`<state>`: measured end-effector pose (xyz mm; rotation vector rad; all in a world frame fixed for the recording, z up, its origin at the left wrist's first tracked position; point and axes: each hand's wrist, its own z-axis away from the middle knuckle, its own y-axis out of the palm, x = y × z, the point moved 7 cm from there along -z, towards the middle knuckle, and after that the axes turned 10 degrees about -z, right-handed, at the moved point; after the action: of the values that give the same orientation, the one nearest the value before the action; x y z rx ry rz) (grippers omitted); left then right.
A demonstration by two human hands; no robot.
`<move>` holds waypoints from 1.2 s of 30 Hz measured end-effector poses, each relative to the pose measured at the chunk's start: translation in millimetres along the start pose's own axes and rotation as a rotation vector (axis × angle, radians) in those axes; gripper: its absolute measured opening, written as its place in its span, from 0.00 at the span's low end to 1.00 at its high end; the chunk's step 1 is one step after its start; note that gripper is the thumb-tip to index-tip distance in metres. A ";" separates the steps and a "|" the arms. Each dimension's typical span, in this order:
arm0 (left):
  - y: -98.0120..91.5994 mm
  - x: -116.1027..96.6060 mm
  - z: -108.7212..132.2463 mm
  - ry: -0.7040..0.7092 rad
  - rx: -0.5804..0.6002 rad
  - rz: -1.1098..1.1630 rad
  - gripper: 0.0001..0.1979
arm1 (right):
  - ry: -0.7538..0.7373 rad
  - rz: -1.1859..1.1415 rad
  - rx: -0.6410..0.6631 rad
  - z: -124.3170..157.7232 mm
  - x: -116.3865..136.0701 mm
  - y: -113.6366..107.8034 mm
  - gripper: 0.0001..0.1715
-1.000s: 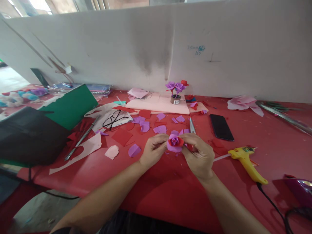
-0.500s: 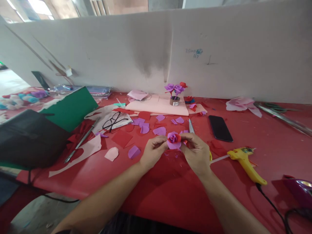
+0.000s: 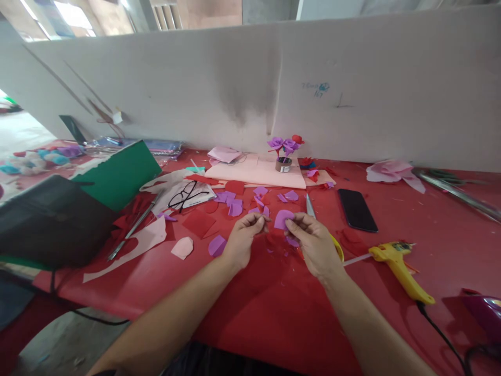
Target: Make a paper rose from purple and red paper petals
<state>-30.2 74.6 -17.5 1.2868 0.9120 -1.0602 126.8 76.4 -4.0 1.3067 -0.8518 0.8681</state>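
Note:
My right hand (image 3: 313, 241) pinches a rounded purple paper petal (image 3: 282, 219) between thumb and fingers, its flat face towards me. Just to the left, my left hand (image 3: 245, 237) is closed, fingertips together, around the purple and red paper flower (image 3: 261, 204). That flower is turned away and mostly hidden behind the fingers. A small gap separates the two hands above the red table (image 3: 270, 313). Purple petals (image 3: 235, 208) and small scraps lie around them. Beyond my right hand are scissors (image 3: 310, 206) with a yellow handle, partly covered by the hand.
A yellow glue gun (image 3: 401, 269) with a cord and a black phone (image 3: 357, 210) lie at the right. Finished paper flowers (image 3: 287, 143) stand in a small brown pot (image 3: 284, 165) at the back. Glasses (image 3: 188, 196), a pink cutout (image 3: 182, 248) and a dark bag (image 3: 50, 222) are leftward.
The flower, held face-up between both hands before, has turned away in my left hand. My right hand has moved off it and now holds a separate purple petal. The view has shifted slightly.

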 end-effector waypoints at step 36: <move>-23.2 1.6 19.2 -0.212 0.288 -0.831 0.04 | 0.063 1.687 -0.438 47.2 88.9 -219.4 0.32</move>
<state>-52.9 55.8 -24.0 0.9878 1.1909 -1.9936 361.2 20.0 -15.9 -0.1080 -1.9576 1.7835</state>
